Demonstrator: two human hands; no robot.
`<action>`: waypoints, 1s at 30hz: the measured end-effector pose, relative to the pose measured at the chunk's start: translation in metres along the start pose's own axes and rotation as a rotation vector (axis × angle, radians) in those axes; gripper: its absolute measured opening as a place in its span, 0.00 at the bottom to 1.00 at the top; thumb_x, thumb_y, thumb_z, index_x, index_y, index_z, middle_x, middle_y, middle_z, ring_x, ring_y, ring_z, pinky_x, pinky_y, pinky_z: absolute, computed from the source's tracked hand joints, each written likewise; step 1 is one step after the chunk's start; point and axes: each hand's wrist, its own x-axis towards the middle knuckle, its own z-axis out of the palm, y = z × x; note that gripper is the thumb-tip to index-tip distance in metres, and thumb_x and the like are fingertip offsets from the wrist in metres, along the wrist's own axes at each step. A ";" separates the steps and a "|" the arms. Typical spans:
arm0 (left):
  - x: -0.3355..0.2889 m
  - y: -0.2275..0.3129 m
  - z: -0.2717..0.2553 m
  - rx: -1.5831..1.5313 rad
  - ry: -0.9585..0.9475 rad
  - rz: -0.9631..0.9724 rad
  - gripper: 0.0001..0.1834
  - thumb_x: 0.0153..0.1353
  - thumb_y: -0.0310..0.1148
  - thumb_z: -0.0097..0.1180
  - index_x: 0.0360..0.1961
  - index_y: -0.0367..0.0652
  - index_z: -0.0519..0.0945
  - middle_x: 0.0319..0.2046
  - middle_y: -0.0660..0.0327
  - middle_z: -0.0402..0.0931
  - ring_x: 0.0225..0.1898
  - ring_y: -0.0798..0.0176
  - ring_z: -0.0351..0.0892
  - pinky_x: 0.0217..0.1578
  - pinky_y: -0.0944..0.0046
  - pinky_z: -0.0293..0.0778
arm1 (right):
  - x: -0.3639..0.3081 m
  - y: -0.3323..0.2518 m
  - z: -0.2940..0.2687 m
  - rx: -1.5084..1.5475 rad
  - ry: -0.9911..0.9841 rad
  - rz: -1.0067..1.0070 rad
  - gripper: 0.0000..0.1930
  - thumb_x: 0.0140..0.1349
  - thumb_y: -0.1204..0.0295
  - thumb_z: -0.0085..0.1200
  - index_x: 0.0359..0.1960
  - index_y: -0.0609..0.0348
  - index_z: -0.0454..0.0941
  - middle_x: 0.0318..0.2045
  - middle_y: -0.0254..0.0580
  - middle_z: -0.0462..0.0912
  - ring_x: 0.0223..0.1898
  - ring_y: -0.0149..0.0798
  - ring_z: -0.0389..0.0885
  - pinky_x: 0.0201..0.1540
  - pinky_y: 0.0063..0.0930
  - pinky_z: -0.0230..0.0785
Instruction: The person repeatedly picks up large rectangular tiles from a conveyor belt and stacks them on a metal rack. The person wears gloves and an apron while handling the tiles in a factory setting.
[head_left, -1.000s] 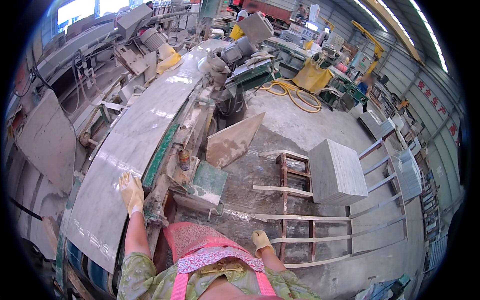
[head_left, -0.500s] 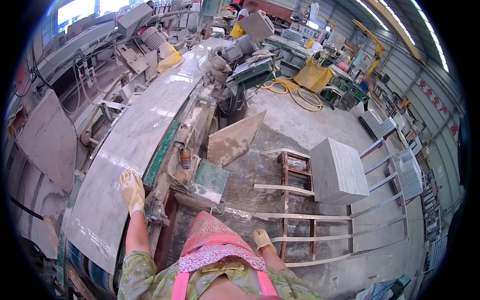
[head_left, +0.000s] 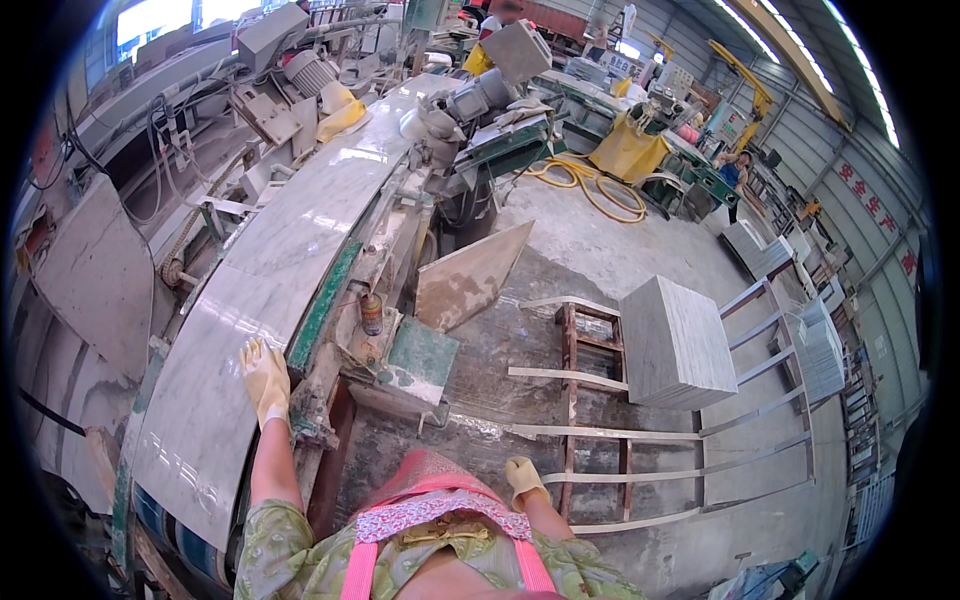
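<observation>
My left hand, in a cream rubber glove, lies on the right part of a polished white-grey marble slab. Its fingers stretch forward over the surface, not wrapped round anything. The slab rests on a belt conveyor, its near end reaching past the roller end. Low at my right side hangs my other gloved hand, my right hand, loosely curled with nothing visible in it. It is nearest to a rack of pale strips on rusty bars and appears apart from it.
A small can stands on the conveyor's side ledge by a green plate. A loose stone piece leans beyond it. Stacked marble slabs sit on the rack. A yellow hose coils on the floor; a person is far right.
Both hands keep their places and poses. The pink apron's peak sits lower in the picture. The far-right person has shifted posture slightly.
</observation>
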 end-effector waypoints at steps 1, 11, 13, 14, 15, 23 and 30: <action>0.000 -0.003 0.003 0.007 -0.012 0.002 0.25 0.66 0.38 0.41 0.54 0.27 0.71 0.57 0.42 0.68 0.62 0.47 0.63 0.67 0.54 0.51 | -0.001 -0.002 0.000 0.009 -0.002 0.009 0.12 0.52 0.72 0.43 0.23 0.64 0.78 0.18 0.32 0.74 0.23 0.29 0.69 0.25 0.31 0.62; 0.000 -0.005 0.006 -0.012 -0.018 -0.006 0.25 0.66 0.39 0.41 0.55 0.27 0.71 0.58 0.42 0.67 0.63 0.48 0.62 0.67 0.54 0.50 | -0.008 -0.021 -0.008 0.040 -0.053 0.067 0.11 0.53 0.71 0.43 0.23 0.64 0.78 0.18 0.31 0.72 0.23 0.28 0.67 0.25 0.30 0.60; 0.000 -0.004 0.005 0.001 -0.010 0.000 0.24 0.67 0.38 0.40 0.54 0.27 0.72 0.57 0.42 0.68 0.63 0.48 0.63 0.67 0.55 0.50 | -0.012 -0.028 -0.009 0.061 -0.054 0.080 0.11 0.53 0.71 0.43 0.23 0.64 0.78 0.18 0.31 0.72 0.24 0.28 0.68 0.25 0.30 0.60; 0.001 -0.004 0.005 0.006 -0.006 0.005 0.24 0.67 0.38 0.40 0.54 0.26 0.72 0.57 0.42 0.69 0.62 0.48 0.64 0.68 0.55 0.50 | -0.013 -0.030 -0.009 0.071 -0.053 0.086 0.11 0.53 0.71 0.43 0.24 0.64 0.78 0.19 0.31 0.73 0.24 0.28 0.68 0.26 0.30 0.61; 0.001 -0.003 0.005 0.007 -0.006 0.003 0.24 0.67 0.38 0.40 0.54 0.26 0.72 0.57 0.42 0.68 0.62 0.48 0.64 0.68 0.55 0.50 | -0.009 -0.022 -0.007 0.062 -0.051 0.068 0.11 0.53 0.71 0.43 0.24 0.64 0.78 0.19 0.31 0.73 0.24 0.28 0.68 0.26 0.30 0.61; 0.001 -0.001 0.002 0.006 -0.013 -0.006 0.25 0.67 0.38 0.39 0.54 0.27 0.72 0.57 0.42 0.68 0.63 0.49 0.63 0.68 0.56 0.50 | -0.004 -0.006 -0.003 0.006 -0.021 0.018 0.11 0.53 0.72 0.43 0.25 0.63 0.79 0.19 0.31 0.73 0.25 0.28 0.68 0.26 0.31 0.62; 0.000 -0.002 0.003 0.005 0.000 0.000 0.24 0.67 0.38 0.40 0.54 0.27 0.72 0.57 0.42 0.69 0.63 0.49 0.64 0.67 0.56 0.51 | -0.005 -0.009 -0.006 0.014 -0.060 -0.004 0.11 0.52 0.72 0.43 0.22 0.62 0.78 0.17 0.29 0.70 0.22 0.27 0.65 0.24 0.31 0.59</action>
